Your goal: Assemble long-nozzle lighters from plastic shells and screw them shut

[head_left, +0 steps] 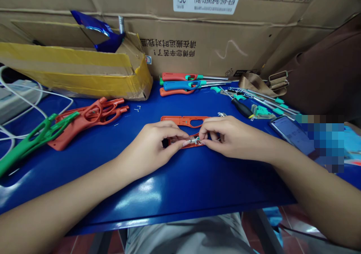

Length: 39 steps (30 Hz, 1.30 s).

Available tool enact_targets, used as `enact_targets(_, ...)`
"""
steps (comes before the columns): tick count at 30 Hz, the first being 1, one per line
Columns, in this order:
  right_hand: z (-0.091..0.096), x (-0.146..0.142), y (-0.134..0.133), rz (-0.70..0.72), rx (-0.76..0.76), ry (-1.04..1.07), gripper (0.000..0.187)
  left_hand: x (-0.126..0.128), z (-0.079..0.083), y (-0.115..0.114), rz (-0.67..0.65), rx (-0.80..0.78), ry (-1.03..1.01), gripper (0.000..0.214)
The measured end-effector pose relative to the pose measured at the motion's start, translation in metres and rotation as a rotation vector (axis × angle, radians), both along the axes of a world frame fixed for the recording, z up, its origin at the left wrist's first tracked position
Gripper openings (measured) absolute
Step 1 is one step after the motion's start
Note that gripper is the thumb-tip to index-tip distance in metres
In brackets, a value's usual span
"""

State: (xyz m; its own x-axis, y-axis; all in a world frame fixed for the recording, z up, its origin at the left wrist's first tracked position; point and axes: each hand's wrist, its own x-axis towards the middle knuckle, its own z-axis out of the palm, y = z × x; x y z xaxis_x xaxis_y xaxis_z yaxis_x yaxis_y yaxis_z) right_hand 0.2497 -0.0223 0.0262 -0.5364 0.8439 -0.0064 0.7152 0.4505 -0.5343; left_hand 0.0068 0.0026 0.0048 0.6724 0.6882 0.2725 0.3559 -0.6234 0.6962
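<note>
An orange lighter half-shell (pixel 184 146) lies on the blue table under both hands, its inside facing up. With thumb and fingers closed, my left hand (pixel 162 143) pinches a small metal lighter part (pixel 194 139) in that shell. My right hand (pixel 225 135) pinches at the right end of the same part, where a bit of teal and thin white wire show; my fingertips cover what exactly they grip. Just behind lies another orange half-shell (pixel 172 118), apart from the hands. A small metal piece (pixel 222 114) sits beyond my right knuckles.
Orange shells (pixel 76 128) and green shells (pixel 17 156) are piled at left. Lighters with metal tubes (pixel 180 85) lie at the back. A screwdriver (pixel 239 106), metal rods (pixel 267 103) and a phone (pixel 290 132) are at right. A yellow-taped box (pixel 113 85) stands back left.
</note>
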Motion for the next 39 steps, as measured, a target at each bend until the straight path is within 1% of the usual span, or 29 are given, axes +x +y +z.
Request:
enact_targets(4, 0.0010, -0.0009, -0.0007, -0.003, -0.007, -0.006, 0.008, -0.0004, 0.0003, -0.0011, -0.004, -0.017, 0.000, 0.017)
enact_targets(27, -0.0014, -0.0003, 0.0004, 0.025, -0.005, 0.012, 0.007, -0.0005, -0.0017, -0.0005, -0.001, 0.013, 0.006, 0.015)
enact_targets(35, -0.0010, -0.0009, 0.0015, 0.063, 0.001, 0.035, 0.012, -0.0013, -0.0016, 0.0001, -0.035, 0.014, 0.027, 0.015)
enact_targets(39, -0.0018, -0.0004, 0.0018, 0.064, 0.003, 0.044, 0.013, -0.0011, 0.0004, -0.0008, -0.027, 0.012, 0.041, 0.015)
